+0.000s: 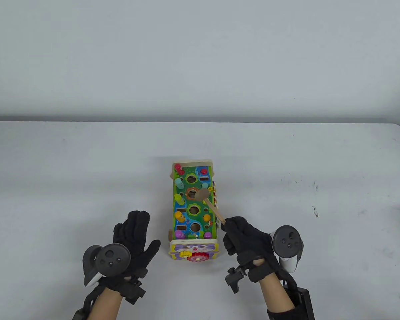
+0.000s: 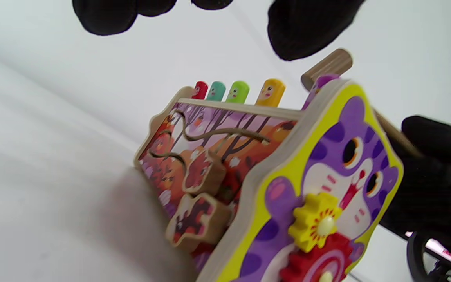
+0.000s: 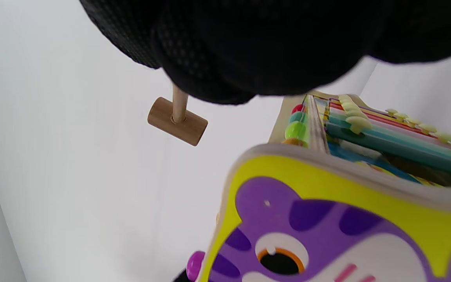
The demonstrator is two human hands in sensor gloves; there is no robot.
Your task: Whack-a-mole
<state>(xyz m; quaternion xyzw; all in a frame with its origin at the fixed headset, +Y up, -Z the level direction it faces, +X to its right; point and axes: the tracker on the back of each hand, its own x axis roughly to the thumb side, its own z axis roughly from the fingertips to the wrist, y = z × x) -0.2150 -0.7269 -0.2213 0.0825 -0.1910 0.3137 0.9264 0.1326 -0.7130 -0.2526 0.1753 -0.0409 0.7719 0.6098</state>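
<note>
A colourful wooden whack-a-mole toy (image 1: 193, 210) stands in the middle of the table, its purple cat end panel (image 1: 193, 250) towards me. Coloured pegs stick up along its left edge: red (image 2: 199, 89), teal, green and yellow (image 2: 271, 92). My right hand (image 1: 245, 238) grips the handle of a small wooden mallet (image 1: 202, 194), whose head hovers above the toy's green top. The mallet head also shows in the right wrist view (image 3: 177, 121). My left hand (image 1: 133, 241) rests flat and open on the table, left of the toy, holding nothing.
The toy's side panel (image 2: 210, 156) carries sliding wooden animal pieces, and gears (image 2: 319, 223) sit on the cat panel. The table's far edge (image 1: 200, 121) runs behind the toy. Small dark marks (image 1: 315, 210) dot the table at the right.
</note>
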